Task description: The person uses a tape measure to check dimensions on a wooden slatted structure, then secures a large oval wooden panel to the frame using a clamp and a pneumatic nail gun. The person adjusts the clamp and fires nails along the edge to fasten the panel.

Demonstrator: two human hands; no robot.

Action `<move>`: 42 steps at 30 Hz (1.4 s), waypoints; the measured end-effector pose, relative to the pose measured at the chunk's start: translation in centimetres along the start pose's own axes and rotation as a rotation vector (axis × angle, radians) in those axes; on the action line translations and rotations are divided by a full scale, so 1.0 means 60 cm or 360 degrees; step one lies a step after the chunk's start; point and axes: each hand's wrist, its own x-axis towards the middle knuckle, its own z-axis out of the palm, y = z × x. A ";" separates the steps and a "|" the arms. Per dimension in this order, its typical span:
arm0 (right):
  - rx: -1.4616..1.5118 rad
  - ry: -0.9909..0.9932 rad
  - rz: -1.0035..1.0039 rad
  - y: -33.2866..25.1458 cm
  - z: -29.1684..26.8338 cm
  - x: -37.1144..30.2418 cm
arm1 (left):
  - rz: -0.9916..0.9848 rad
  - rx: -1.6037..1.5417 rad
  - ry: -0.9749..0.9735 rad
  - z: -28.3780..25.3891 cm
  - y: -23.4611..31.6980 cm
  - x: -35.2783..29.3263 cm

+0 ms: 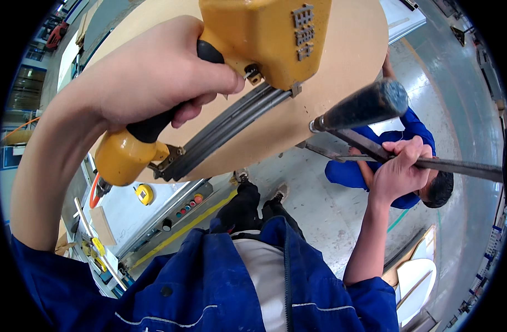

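Note:
My left hand (154, 69) is wrapped round the black grip of a yellow nail gun (259, 39), with the thumb and fingers near its trigger. The gun lies across a large, round-edged tan board (356, 39); whether its nose touches the board cannot be seen. My right hand (402, 169) is closed round the toothed steel bar of a bar clamp (458, 167). The clamp's dark handle (358, 108) sticks up beside the board's right edge, and its jaws reach toward that edge.
A co-worker in blue (345, 172) crouches at the right, close to the clamp. To the left, a pale worktable (126, 218) bears a yellow tape measure (144, 193); coloured push buttons (188, 207) line its side. An orange hose (93, 191) hangs by the gun. Board offcuts (417, 282) lie lower right.

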 end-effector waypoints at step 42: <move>0.1814 -0.1534 0.2203 -0.235 0.155 -0.263 | -0.0062 0.0745 0.0629 0.190 -0.159 -0.178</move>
